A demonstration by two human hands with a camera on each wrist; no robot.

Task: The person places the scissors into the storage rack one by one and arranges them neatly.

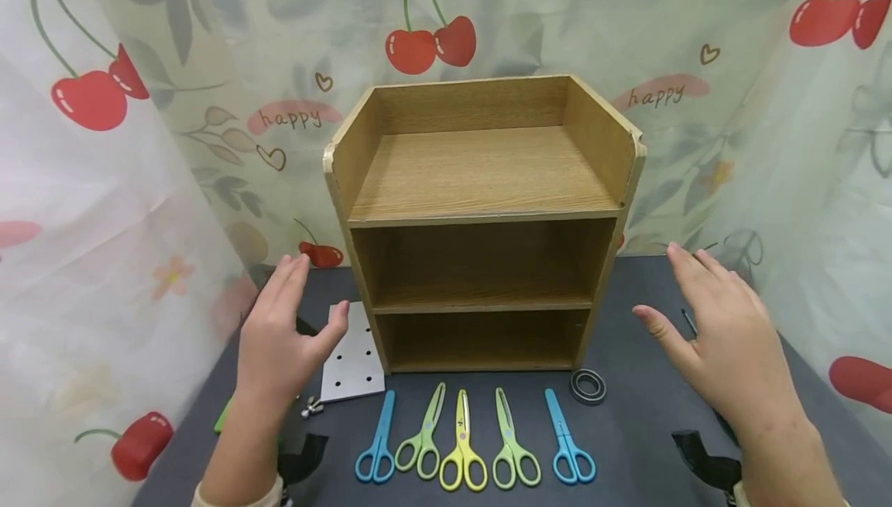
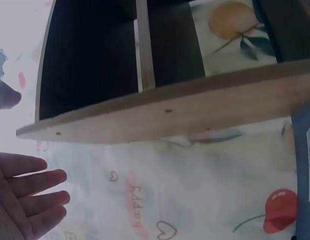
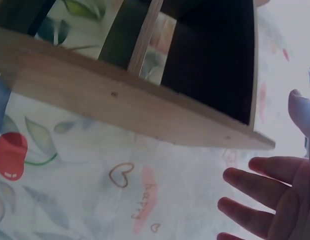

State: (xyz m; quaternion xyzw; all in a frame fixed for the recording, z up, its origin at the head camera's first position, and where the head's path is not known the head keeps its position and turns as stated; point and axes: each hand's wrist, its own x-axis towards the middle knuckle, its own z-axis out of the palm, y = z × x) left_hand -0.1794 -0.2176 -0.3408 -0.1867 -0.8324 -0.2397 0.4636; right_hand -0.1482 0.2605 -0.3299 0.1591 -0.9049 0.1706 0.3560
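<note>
A wooden shelf unit (image 1: pixel 481 220) with an upper tray-like top and two compartments below stands upright on the table. To its left my left hand (image 1: pixel 286 337) is raised with fingers straight and thumb spread, holding nothing. On the other side my right hand (image 1: pixel 725 337) is held up the same way, apart from the shelf. In the left wrist view, a side panel (image 2: pixel 160 112) of the shelf lies beyond the spread fingers (image 2: pixel 40 182). The right wrist view has the opposite side panel (image 3: pixel 125 107), with the fingers (image 3: pixel 255 185) near its end.
Several scissors stand in a row before the shelf, among them yellow scissors (image 1: pixel 463 445) and blue scissors (image 1: pixel 570 445). A black tape roll (image 1: pixel 588 387) lies by the shelf's right corner. At left are a white perforated plate (image 1: pixel 351 360) and small metal parts (image 1: pixel 311 408). A cherry-print curtain (image 1: pixel 523 19) surrounds the table.
</note>
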